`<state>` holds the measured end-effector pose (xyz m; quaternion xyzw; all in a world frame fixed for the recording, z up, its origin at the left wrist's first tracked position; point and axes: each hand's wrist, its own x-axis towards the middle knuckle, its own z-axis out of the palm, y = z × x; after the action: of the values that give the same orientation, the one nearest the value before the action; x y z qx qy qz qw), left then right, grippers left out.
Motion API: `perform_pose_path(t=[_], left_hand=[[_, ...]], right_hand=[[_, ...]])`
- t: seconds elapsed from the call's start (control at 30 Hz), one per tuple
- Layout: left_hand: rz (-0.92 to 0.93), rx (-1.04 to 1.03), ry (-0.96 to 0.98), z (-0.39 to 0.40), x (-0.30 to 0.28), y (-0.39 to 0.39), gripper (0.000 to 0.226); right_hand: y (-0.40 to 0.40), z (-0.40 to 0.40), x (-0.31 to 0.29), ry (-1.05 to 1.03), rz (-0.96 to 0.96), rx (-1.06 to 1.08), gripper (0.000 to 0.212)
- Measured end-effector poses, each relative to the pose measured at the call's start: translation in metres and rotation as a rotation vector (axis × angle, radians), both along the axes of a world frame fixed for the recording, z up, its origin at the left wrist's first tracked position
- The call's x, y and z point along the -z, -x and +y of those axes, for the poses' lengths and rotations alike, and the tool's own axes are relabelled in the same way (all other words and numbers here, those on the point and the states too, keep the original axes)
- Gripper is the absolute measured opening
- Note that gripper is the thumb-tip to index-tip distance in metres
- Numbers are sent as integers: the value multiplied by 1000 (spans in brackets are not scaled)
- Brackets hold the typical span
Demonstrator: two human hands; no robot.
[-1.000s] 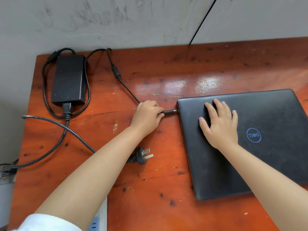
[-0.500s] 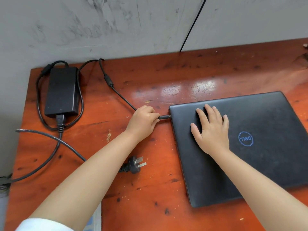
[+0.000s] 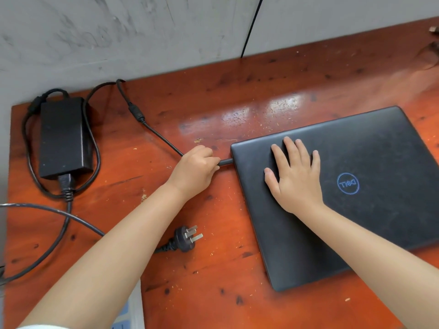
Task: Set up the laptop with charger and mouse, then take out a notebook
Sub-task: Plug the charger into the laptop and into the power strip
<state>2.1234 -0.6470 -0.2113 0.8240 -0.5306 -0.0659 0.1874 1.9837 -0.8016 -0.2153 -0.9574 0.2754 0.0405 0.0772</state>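
A closed black laptop point(image 3: 370, 162) with a blue round logo lies on the right of the red-brown wooden table point(image 3: 237, 103). My right hand point(image 3: 294, 179) rests flat on its lid, fingers spread. My left hand point(image 3: 197, 169) pinches the charger's barrel connector point(image 3: 225, 161), whose tip sits at the laptop's left edge. The thin cable point(image 3: 161, 136) runs back to the black charger brick point(image 3: 63, 136) at the far left. The charger's three-pin wall plug point(image 3: 187, 238) lies loose on the table near my left forearm. No mouse or notebook is in view.
A grey wall point(image 3: 142, 32) stands right behind the table, with a thin black cable point(image 3: 251, 27) hanging down it. The thick mains cord point(image 3: 47, 210) loops over the table's left edge. A white and blue object point(image 3: 128, 314) shows at the bottom, under my left arm.
My left hand has pushed the connector to the right until its tip reached the laptop's side. My right hand has stayed flat on the lid. The camera view has shifted a little.
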Motion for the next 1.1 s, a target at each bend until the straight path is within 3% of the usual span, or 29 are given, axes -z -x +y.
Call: perform_pose_path(t=[0.17, 0.27, 0.4, 0.57, 0.67, 0.77, 0.83, 0.93, 1.0, 1.1], left_hand=[[-10, -13, -43, -3, -2, 0, 7], [37, -125, -183, -3, -4, 0, 21], [5, -337, -35, 30, -18, 21, 27], [-92, -518, -40, 100, -22, 64, 18], [-131, -649, -36, 142, -26, 86, 20], [-133, -698, -76, 183, -25, 104, 29], [-111, -755, -92, 209, -23, 109, 29], [-82, -778, -111, 244, -14, 112, 31], [-30, -798, -133, 264, -6, 113, 31], [52, -798, -138, 281, 3, 113, 34]], right_hand=[[3, -2, 0, -18, -28, -11, 70], [4, -2, 5, -43, -40, -25, 56], [4, -4, 4, -50, -35, -51, 52], [6, 5, -11, -98, 47, -82, 50], [7, 40, -28, -212, -135, -226, 35], [3, 98, -43, -277, -299, -512, 26], [-4, 134, -47, -275, -246, -629, 29], [-12, 167, -39, -143, 38, -678, 43], [-12, 176, -32, -67, 203, -647, 45], [-8, 174, -31, -120, 231, -546, 42]])
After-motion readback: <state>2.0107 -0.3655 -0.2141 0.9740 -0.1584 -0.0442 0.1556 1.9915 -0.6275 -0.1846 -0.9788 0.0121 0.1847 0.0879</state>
